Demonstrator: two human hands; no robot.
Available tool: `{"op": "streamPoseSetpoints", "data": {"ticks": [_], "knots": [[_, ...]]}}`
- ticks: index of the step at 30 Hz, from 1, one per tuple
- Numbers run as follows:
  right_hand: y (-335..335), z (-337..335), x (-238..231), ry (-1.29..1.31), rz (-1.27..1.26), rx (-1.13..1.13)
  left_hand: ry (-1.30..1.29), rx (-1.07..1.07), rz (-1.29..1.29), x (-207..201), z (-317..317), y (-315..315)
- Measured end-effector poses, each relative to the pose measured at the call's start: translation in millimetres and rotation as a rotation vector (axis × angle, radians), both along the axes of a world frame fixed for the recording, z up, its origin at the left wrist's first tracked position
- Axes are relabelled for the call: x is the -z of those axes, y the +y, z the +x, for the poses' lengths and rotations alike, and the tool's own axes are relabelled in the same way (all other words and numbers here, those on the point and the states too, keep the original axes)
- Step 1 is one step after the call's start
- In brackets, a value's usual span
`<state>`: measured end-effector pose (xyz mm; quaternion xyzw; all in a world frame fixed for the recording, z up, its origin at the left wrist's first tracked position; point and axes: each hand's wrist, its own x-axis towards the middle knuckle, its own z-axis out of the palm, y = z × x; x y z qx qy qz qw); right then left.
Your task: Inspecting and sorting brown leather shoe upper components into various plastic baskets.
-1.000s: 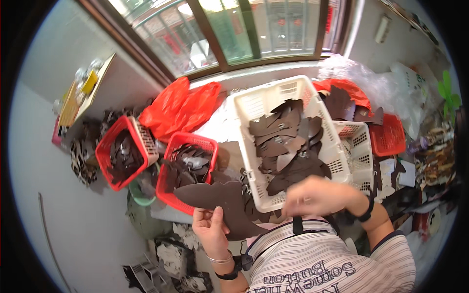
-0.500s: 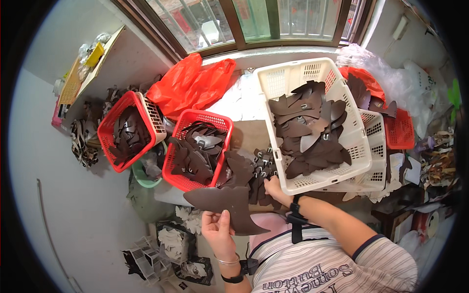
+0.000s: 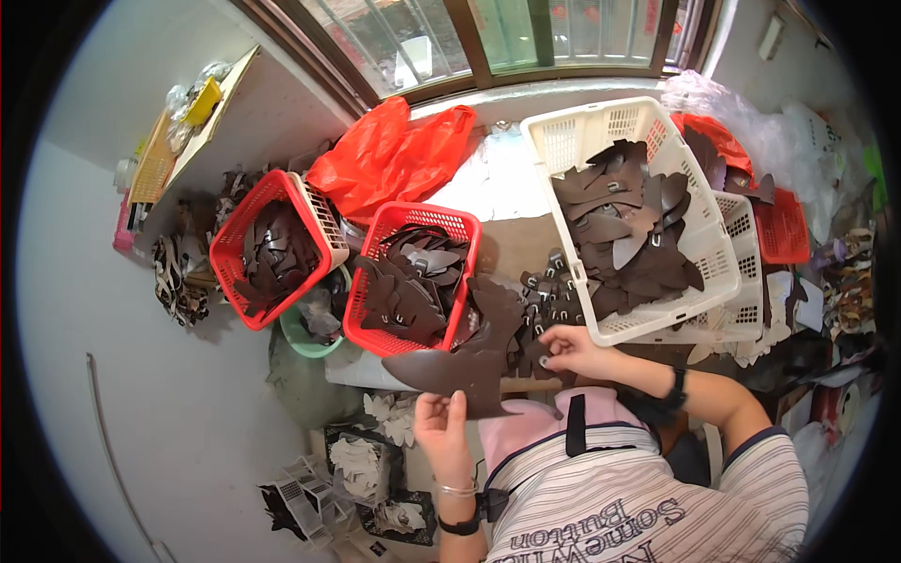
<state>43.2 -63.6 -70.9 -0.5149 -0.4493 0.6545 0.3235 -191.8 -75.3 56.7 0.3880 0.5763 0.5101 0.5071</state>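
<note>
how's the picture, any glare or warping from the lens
Head view: the window is bright and washed out in places; its lower frame bows from the fisheye; the corners go black; the brown piece in the left hand looks fairly sharp.

Head-worn fisheye faces downward, near the striped shirt (image 3: 624, 483) at six o'clock; window (image 3: 511, 38) at twelve; rim shapes possibly warped.

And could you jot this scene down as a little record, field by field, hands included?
Left hand: pinching a large, flat, dark-brown piece with a pointed end
Right hand: at a pile of small dark-brown pieces with silvery buckles; whether it grips one is unclear
Left of pile: two red plastic baskets holding dark-brown pieces
Right of pile: white plastic basket, also holding brown pieces
Far side: brown-framed window
</note>
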Motion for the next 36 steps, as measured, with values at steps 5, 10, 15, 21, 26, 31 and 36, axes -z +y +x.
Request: {"op": "streamPoseSetpoints", "data": {"ticks": [5, 10, 15, 21, 26, 31, 36], "knots": [[-67, 26, -121, 0.453, -0.202, 0.041, 0.050, 0.152, 0.135, -7, 50, -3], [-93, 50, -163, 0.338, 0.314, 0.277, -0.037, 0.320, 0.070, -27, 94, -23], [-109, 60, -158, 0.405, 0.329, 0.560, -0.228, 0.381, -0.028, -39, 122, -56], [-122, 84, -150, 0.548, 0.236, 0.596, -0.048, 0.490, 0.069, -39, 141, -71], [-123, 98, -140, 0.602, 0.316, 0.554, 0.020, 0.555, 0.160, -45, 149, -71], [-116, 104, -129, 0.765, 0.339, 0.479, -0.025, 0.543, 0.148, -51, 157, -71], [-112, 104, -125, 0.926, 0.221, 0.447, 0.030, 0.528, 0.061, -54, 155, -70]]}}
